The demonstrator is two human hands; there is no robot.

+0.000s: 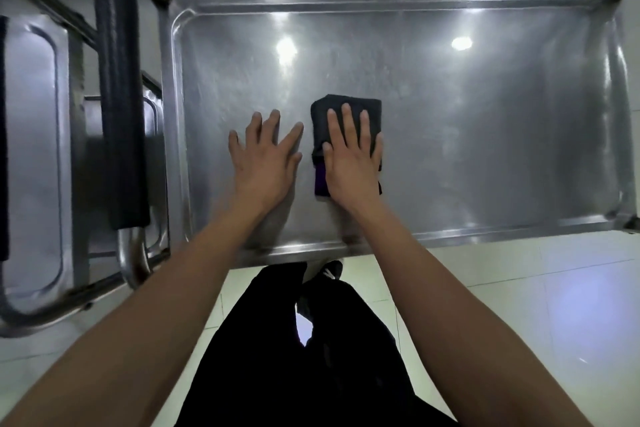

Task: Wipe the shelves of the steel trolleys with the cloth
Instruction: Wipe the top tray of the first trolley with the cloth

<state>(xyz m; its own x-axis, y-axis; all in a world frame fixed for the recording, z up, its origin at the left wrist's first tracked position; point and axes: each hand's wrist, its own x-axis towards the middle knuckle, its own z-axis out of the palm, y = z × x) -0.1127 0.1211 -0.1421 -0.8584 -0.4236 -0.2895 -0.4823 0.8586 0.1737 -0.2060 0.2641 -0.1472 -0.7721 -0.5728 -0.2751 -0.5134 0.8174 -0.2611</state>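
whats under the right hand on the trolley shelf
A folded dark cloth lies under the right hand, pressed flat on the steel shelf. A purple edge shows near the wrist. The cloth's middle and the shelf beneath it are covered.

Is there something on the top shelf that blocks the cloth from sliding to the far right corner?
Nothing visible does. The right hand presses the cloth flat on the shelf, and the steel from there to the right rim is bare. The left hand lies on the other side.
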